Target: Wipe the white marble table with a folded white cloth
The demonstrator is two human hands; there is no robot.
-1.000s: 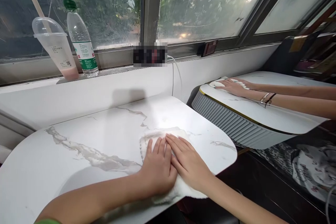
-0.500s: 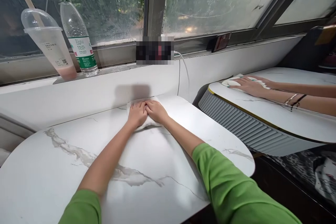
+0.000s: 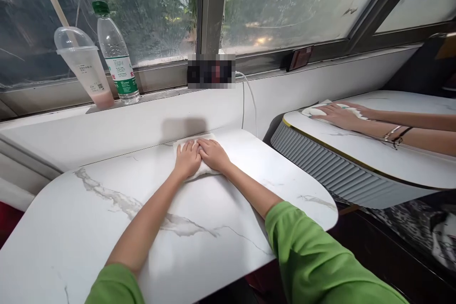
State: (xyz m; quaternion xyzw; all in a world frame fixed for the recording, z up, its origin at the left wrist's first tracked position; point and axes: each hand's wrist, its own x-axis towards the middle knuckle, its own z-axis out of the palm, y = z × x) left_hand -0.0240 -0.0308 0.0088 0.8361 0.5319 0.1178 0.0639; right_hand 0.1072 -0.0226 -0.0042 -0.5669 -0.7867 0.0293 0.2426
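Left hand (image 3: 188,159): I am laying it flat, fingers outstretched.
Right hand (image 3: 214,154): I am resting it alongside, fingers extended.
White fabric cloth (image 3: 204,169): is lying under both hands, by the far edge of the white, grey-veined table (image 3: 213,206).

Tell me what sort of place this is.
Probably a casual café or eatery, though the view doesn't settle it: the near table and the far table, both white and marble-patterned, stand below a row of windows, and a lidded cup and a bottle stand on the sill.
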